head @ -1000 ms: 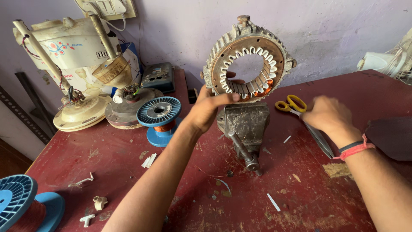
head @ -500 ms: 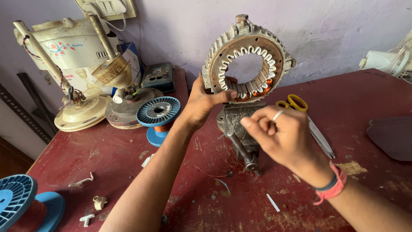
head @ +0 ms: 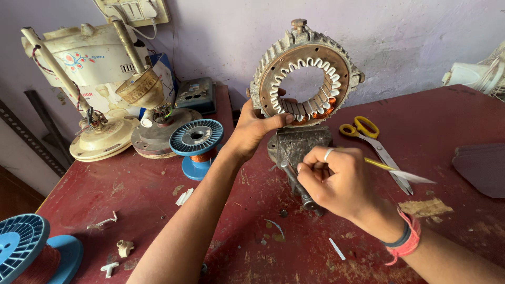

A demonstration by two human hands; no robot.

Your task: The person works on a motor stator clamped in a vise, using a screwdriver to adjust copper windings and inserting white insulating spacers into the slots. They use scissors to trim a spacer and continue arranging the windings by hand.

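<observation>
the left hand reaches up from the lower left, forearm stretched across the red table, and grips the lower left rim of the motor stator: the thumb lies across the front face at the bottom of the ring, pointing right, while the fingers curl behind the rim and mostly out of sight. the right hand comes in from the lower right, wrist bent, a red and dark band on the wrist, a pale ring on 1 finger; its fingers are curled tight together with thumb and fingertips pinching a thin yellowish stick that juts out to the right toward a white pointed sliver, which may be part of it or a separate scrap, i cannot tell. the hand hovers just in front of the bench vise, over its handle. the stator stands upright on edge, clamped at the top of the vise near the back of the table, close to the lilac wall. it is a round ring of rusty brown metal with ribbed grey outer edges, a bolt at the top, white insulation loops lining the inner slots, and copper winding showing at the lower right of the opening. yellow-handled scissors lie on the table just right of the vise. a blue spool of copper wire stands left of the left arm, and another blue spool sits at the lower left corner.
</observation>
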